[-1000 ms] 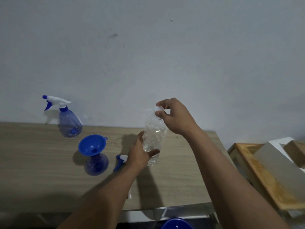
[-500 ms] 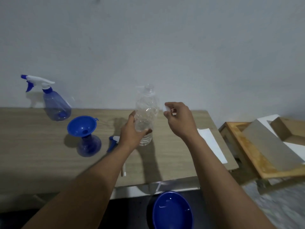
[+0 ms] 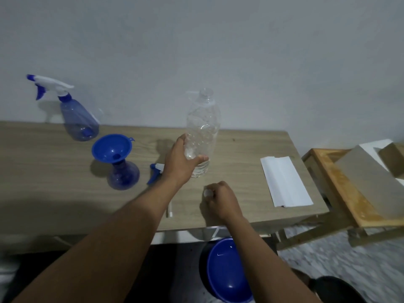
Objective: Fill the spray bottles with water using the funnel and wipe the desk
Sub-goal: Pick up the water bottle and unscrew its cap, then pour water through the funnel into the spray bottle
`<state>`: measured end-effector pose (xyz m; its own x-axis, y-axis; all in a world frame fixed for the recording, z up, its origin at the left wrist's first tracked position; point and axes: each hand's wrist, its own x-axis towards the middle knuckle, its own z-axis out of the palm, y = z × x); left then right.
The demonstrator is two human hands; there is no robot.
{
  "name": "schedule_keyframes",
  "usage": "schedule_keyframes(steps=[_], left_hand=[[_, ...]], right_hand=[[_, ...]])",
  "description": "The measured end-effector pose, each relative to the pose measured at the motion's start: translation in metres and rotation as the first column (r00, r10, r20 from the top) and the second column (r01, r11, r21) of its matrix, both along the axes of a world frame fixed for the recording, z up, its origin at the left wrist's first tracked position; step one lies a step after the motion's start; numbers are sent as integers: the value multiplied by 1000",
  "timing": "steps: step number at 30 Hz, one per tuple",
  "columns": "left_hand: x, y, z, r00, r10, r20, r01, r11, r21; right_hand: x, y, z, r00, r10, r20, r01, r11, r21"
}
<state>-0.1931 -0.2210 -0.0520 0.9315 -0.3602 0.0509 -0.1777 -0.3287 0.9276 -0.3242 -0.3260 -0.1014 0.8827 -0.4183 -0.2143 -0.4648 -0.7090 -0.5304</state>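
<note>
Two grips: left hand (image 3: 181, 166) fingers grasp the clear bottle (image 3: 203, 125), right hand (image 3: 222, 201) fingers pinch the cap (image 3: 207, 193).

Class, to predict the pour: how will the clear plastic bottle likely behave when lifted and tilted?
The clear plastic bottle looks thin-walled, so it may dent under the left hand. Mostly empty, it is probably light and tips easily. With the cap in the right hand, tilting could spill.
</note>
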Motion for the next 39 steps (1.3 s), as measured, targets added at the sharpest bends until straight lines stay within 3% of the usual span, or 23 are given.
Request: schedule_keyframes(steps=[5, 7, 10, 13, 17, 21, 26, 29, 34, 39], left_hand=[[-5, 1, 2, 1000, 4, -13, -4, 1000, -9], [-7, 1, 3, 1000, 17, -5, -17, 1000, -13], [-10, 1, 3, 1000, 23, -14, -23, 1000, -8], [-11, 2, 1, 999, 13, -29, -11, 999, 50], [-21, 18, 3, 999, 41, 4, -41, 997, 66], [-44, 53, 1, 955, 259, 145, -269, 962, 55], [-52, 96, -11, 738, 649, 186, -655, 755, -34], [-40, 116, -5, 675, 717, 173, -714, 694, -92], [-12, 133, 14, 785, 615, 72, -611, 788, -77], [-7, 139, 33, 869, 494, 13, -492, 869, -56]], right_hand=[[0, -11, 9, 998, -13, 68, 10, 999, 38], [4, -16, 20, 980, -70, 185, 64, 997, 40], [13, -13, 45, 876, -219, 430, 152, 971, 184], [30, -6, 71, 809, -232, 540, 79, 954, 291], [55, 4, 84, 797, -126, 591, -26, 970, 242], [72, 13, 69, 736, -149, 661, -6, 974, 226], [94, 24, 60, 646, -268, 715, 89, 956, 279], [100, 22, 60, 624, -249, 740, 87, 964, 250], [102, 14, 85, 634, -179, 752, 22, 977, 213], [101, 6, 132, 695, 119, 709, -157, 987, -11]])
